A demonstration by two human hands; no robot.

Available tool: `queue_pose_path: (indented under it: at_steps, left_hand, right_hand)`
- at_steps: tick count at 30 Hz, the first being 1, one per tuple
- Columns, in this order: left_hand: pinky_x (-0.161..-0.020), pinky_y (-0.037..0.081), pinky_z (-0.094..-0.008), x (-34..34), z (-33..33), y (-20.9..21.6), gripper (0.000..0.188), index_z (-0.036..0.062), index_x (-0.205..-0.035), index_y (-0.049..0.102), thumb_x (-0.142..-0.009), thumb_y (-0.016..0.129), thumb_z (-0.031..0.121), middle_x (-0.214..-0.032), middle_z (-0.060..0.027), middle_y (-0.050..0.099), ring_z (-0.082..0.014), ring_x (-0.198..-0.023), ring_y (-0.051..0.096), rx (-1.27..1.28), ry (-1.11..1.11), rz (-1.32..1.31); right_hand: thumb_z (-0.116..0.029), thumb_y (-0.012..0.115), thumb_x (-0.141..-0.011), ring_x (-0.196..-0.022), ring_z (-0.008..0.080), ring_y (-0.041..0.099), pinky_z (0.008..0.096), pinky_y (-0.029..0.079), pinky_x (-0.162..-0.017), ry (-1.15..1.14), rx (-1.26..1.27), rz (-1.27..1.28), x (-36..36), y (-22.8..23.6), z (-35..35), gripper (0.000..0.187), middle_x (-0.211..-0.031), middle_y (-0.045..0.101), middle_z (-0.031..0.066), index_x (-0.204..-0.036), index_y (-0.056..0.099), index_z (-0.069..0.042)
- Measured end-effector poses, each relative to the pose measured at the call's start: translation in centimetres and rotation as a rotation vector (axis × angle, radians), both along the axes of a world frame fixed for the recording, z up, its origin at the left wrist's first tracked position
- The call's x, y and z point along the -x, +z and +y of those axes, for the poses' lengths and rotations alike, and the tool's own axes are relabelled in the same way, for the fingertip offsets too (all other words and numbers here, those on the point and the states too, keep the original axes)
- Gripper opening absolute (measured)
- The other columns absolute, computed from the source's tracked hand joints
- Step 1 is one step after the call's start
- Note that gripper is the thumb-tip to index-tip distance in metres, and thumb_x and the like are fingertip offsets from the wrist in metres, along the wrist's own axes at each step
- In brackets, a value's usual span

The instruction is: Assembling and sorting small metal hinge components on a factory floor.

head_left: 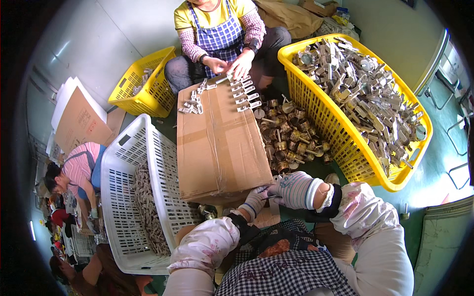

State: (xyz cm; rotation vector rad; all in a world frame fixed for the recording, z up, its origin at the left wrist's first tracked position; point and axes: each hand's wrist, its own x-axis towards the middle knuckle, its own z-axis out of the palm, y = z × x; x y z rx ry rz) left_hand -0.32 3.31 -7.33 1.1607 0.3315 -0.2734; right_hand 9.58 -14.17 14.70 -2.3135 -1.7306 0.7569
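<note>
Metal parts [249, 106] lined the carton [212, 148] far right, others [191, 104] lay unarranged; I couldn't tell what my left hand [254, 203] and right hand [295, 190] held.

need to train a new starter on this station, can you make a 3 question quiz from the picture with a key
1. True or false: the white basket stands to the right of the cardboard box.
2. The glove on the camera wearer's right hand is: A) plain black B) striped C) checked
3. What is heaped between the cardboard box and the larger yellow basket?

Key:
1. False; it stands to the left.
2. B
3. Brass-toned metal fittings.
</note>
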Motion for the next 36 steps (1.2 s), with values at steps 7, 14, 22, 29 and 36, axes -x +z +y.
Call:
queue_pose_path:
  at_steps: [7, 14, 22, 29, 36]
  left_hand:
    - [-0.092, 0.042, -0.0268, 0.0, -0.1, 0.3, 0.028, 0.0033, -0.113, 0.059, -0.085, 0.056, 0.005, -0.109, -0.0049, 0.061, -0.0161, -0.101, 0.055, 0.037, 0.023, 0.031]
    - [-0.085, 0.046, -0.0297, -0.2, -0.2, 0.2, 0.027, 0.0029, -0.112, 0.058, -0.086, 0.058, 0.005, -0.107, -0.0038, 0.062, -0.0155, -0.097, 0.057, -0.031, 0.029, 0.026]
    - [-0.086, 0.045, -0.0298, 0.0, 0.1, -0.5, 0.027, 0.0022, -0.111, 0.059, -0.085, 0.060, 0.006, -0.106, -0.0050, 0.063, -0.0166, -0.097, 0.058, 0.085, 0.065, 0.058]
    - [-0.086, 0.046, -0.0297, -0.2, -0.2, 0.1, 0.029, 0.0012, -0.113, 0.058, -0.085, 0.060, 0.006, -0.107, -0.0061, 0.062, -0.0175, -0.097, 0.058, 0.071, 0.066, 0.082]
    - [-0.091, 0.042, -0.0259, 0.0, 0.0, -0.2, 0.029, 0.0025, -0.115, 0.058, -0.087, 0.055, 0.005, -0.110, -0.0041, 0.061, -0.0156, -0.099, 0.055, 0.064, 0.053, 0.073]
  right_hand:
    - [-0.027, 0.049, -0.088, -0.078, 0.0313, 0.062, 0.0402, 0.049, -0.069, 0.012, 0.000, -0.012, 0.0, -0.3, 0.0, 0.025, -0.082, 0.063, 0.0110, -0.107, 0.058, -0.014]
    - [-0.028, 0.048, -0.089, -0.079, 0.0307, 0.062, 0.0398, 0.049, -0.070, 0.024, 0.045, -0.011, 0.0, 0.2, 0.1, 0.026, -0.084, 0.063, 0.0097, -0.109, 0.056, -0.014]
    - [-0.029, 0.048, -0.089, -0.079, 0.0302, 0.061, 0.0396, 0.049, -0.070, 0.034, 0.066, -0.017, 0.0, 0.0, 0.3, 0.025, -0.084, 0.063, 0.0092, -0.110, 0.056, -0.016]
    - [-0.029, 0.048, -0.090, -0.078, 0.0303, 0.062, 0.0397, 0.049, -0.070, 0.025, 0.045, -0.022, -0.1, -0.4, 0.2, 0.026, -0.084, 0.063, 0.0091, -0.111, 0.056, -0.016]
    - [-0.029, 0.048, -0.089, -0.080, 0.0304, 0.062, 0.0397, 0.049, -0.072, 0.018, 0.082, -0.018, 0.0, 0.0, 0.3, 0.027, -0.087, 0.064, 0.0092, -0.111, 0.056, -0.016]
